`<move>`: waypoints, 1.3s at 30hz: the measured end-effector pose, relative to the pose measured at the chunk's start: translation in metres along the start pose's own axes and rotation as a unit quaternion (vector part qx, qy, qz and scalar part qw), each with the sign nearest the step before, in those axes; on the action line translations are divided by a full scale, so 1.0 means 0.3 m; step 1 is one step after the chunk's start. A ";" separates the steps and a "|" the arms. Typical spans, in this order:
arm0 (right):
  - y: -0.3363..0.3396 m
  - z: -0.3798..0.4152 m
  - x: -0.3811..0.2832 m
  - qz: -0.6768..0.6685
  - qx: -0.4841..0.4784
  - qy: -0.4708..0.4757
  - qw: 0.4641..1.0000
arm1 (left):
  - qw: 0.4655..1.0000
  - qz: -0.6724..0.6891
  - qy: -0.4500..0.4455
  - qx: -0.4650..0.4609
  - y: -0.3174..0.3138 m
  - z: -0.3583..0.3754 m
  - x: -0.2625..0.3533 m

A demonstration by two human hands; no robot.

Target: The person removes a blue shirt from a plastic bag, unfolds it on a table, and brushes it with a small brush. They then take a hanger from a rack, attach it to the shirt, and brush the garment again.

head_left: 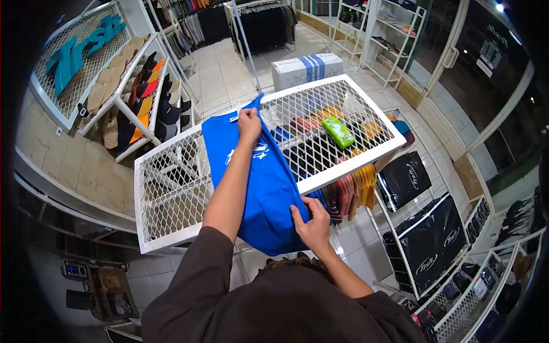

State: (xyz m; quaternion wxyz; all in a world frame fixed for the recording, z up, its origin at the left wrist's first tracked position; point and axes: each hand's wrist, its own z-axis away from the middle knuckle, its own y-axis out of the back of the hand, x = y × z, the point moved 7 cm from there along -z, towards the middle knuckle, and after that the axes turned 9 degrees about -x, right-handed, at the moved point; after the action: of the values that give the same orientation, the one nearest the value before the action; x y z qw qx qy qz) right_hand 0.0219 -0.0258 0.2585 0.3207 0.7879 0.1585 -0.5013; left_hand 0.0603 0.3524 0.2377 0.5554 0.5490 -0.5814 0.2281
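A blue T-shirt (264, 197) with a white print lies across a white mesh-topped table (394, 140), and its near part hangs over the front edge. My left hand (249, 126) reaches to the far end of the shirt, its fingers closed on the cloth near a small white tag. At the near right side, my right hand (313, 224) holds the shirt's edge between thumb and fingers. My left forearm covers part of the print.
On the table's right half lies a green pack (338, 132). Folded and hanging clothes (343, 194) show under the mesh. A white box with blue stripes (306, 70) stands behind. Cap shelves (137, 106) are at left, black packages (426, 246) at right.
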 end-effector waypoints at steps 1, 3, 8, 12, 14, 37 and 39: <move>-0.007 -0.002 -0.047 0.018 -0.005 0.033 0.999 | 0.998 0.056 0.032 -0.002 0.057 -0.022 -0.044; -0.079 0.005 -0.160 -0.015 -0.112 0.109 0.988 | 0.977 0.200 0.072 -0.034 0.180 -0.043 -0.137; -0.212 -0.151 -0.217 -0.075 -0.228 0.162 0.957 | 0.904 0.412 0.086 -0.075 0.359 0.047 -0.211; -0.291 -0.581 -0.090 0.011 -0.154 0.095 0.983 | 0.873 0.478 0.083 -0.058 0.358 0.103 -0.174; -0.387 -0.749 -0.025 -0.008 -0.163 0.127 0.978 | 0.857 0.506 0.081 -0.051 0.340 0.092 -0.211; -0.684 -1.030 0.109 -0.264 -0.318 -0.039 0.910 | 0.922 -0.338 0.065 0.175 0.526 0.187 -0.046; -0.677 -1.030 0.089 -0.260 -0.307 -0.004 0.915 | 0.913 -0.362 0.065 0.175 0.522 0.180 -0.046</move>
State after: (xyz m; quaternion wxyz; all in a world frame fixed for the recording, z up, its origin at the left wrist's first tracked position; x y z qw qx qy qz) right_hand 0.1306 0.3288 0.2544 0.4063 0.5793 0.5025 -0.4968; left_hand -0.1038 0.3564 0.2642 0.5310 0.7946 -0.2563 0.1446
